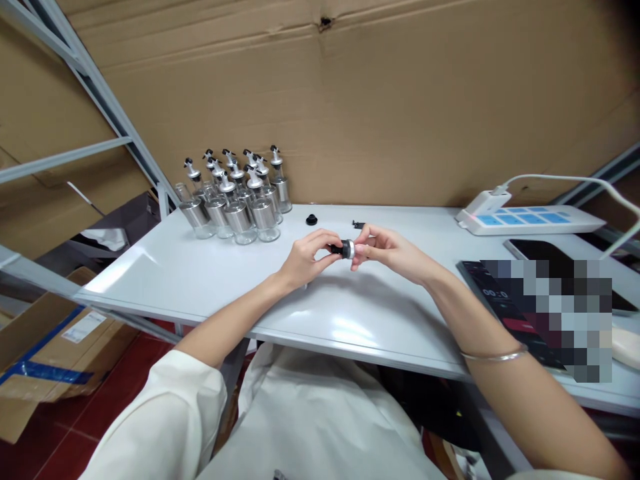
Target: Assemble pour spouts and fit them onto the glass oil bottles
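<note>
I have the black-and-silver pourer top (346, 249) held up between both hands, just above the white table (190, 280). My left hand (314, 253) pinches its black end narrowly; the fingertips of my right hand (383, 247) close on the silver end. Just beyond them I see a small black part (359, 225) and, farther left, a black stopper (311, 219). Steel-sleeved glass bottles (243, 223) cluster at the back left; a white power strip (535, 220) lies at the back right.
</note>
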`<state>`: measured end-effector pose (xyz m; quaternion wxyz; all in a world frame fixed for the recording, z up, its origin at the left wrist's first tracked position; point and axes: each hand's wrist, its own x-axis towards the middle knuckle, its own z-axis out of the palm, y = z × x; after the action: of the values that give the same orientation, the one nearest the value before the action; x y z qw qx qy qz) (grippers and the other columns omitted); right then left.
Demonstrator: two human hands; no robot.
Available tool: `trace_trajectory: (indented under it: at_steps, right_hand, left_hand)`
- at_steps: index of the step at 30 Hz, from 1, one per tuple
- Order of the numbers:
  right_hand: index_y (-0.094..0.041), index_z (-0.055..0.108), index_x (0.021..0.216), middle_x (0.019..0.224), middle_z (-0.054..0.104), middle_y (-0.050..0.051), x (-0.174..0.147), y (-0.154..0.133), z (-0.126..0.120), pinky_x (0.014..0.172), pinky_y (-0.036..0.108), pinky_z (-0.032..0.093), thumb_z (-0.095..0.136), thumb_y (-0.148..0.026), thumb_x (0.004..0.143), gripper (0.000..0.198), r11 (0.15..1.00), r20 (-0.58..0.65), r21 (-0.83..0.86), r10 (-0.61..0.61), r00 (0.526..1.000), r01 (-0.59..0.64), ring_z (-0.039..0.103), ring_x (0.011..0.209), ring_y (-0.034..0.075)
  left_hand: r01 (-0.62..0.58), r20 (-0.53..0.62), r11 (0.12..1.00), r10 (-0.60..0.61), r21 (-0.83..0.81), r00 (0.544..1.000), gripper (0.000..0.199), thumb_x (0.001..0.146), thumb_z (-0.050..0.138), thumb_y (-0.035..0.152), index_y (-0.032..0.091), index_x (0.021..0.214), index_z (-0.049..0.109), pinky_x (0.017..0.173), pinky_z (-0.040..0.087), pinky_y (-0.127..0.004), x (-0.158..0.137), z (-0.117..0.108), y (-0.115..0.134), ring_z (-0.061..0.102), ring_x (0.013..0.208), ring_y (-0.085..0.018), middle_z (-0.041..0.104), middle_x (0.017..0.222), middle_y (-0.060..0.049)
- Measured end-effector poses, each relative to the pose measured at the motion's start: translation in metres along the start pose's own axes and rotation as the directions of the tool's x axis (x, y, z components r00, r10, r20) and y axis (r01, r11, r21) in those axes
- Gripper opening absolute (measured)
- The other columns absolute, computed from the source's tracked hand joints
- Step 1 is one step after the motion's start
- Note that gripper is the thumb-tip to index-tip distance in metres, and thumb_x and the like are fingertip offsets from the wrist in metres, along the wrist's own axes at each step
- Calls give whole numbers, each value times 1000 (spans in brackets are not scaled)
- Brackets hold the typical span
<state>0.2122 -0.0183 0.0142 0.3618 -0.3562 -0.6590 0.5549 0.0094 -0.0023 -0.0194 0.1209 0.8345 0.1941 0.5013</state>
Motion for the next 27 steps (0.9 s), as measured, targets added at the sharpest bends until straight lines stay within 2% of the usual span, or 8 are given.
trace_trajectory:
  at_steps: [15, 22, 27]
  right_hand:
    - [-21, 49, 75, 67, 68, 0, 0, 0, 1, 75, 41, 53, 71, -50, 72, 37, 1000, 38, -6, 12, 999, -12, 69, 66, 19]
    - [-21, 49, 76, 69, 68, -1, 0, 3, 1, 78, 41, 51, 69, -46, 76, 33, 999, 44, 53, 5, 999, -8, 69, 68, 19]
    - [-21, 51, 80, 75, 65, -1, 4, 8, 7, 78, 39, 50, 66, -47, 76, 30, 1000, -65, 10, -28, 998, 29, 66, 74, 18]
  left_hand:
    - [-6, -13, 1000, 6, -12, 1000, 10, 84, 61, 22, 15, 90, 64, 73, 55, -24, 0, 2, 2, 64, 82, -12, 67, 92, -7]
    - [-3, -36, 999, 5, 55, 999, 10, 85, 59, 24, 17, 90, 64, 75, 54, -25, 2, 1, 6, 63, 80, -12, 66, 92, -6]
    - [-88, -14, 987, 91, 137, 996, 12, 88, 55, 20, 18, 96, 63, 78, 53, -26, 2, 1, 5, 62, 86, -13, 62, 93, -6]
